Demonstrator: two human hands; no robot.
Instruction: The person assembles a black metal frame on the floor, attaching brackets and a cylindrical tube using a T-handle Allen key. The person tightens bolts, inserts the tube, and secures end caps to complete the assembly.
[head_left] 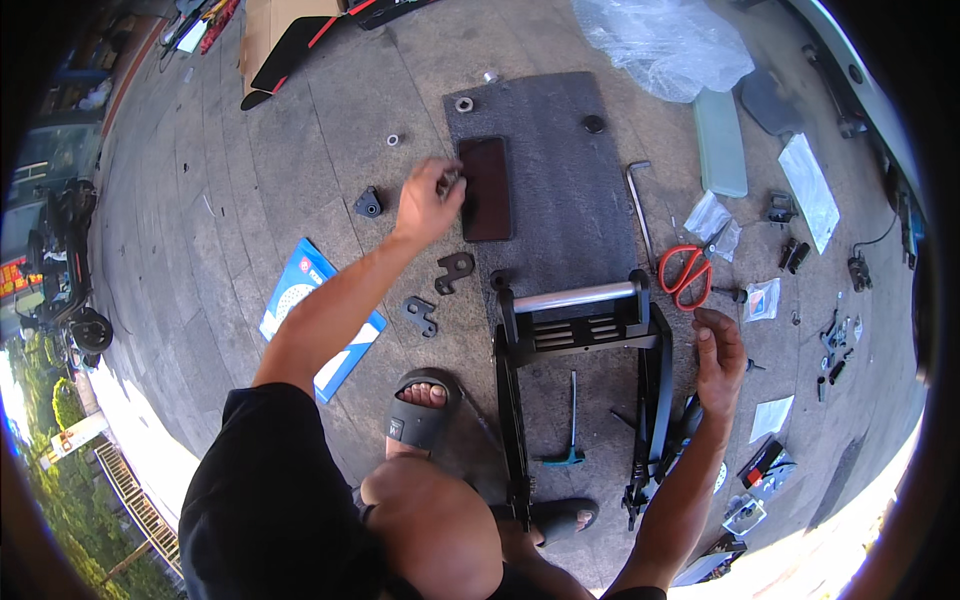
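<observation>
My left hand (pixel 432 205) is closed, its fingertips pinched around a small metal-looking piece beside the left edge of a dark smartphone (pixel 486 190). The phone lies on a dark grey mat (pixel 565 190). My right hand (pixel 720 365) hangs with loosely bent fingers and nothing visible in it, just below orange-handled scissors (pixel 686 278). Between my arms stands a black metal frame (pixel 585 335) with a silver crossbar (pixel 575 297). Two dark bracket plates (pixel 455 272) lie on the paving left of the mat. A ring nut (pixel 464 104) rests on the mat's far left corner.
A teal-handled tool (pixel 570 458) lies inside the frame. Right of the mat are a bent hex key (pixel 640 210), a pale green box (pixel 722 150) and several small parts. Clear plastic wrap (pixel 665 45) is at the back; a blue-and-white package (pixel 300 280) lies under my left forearm.
</observation>
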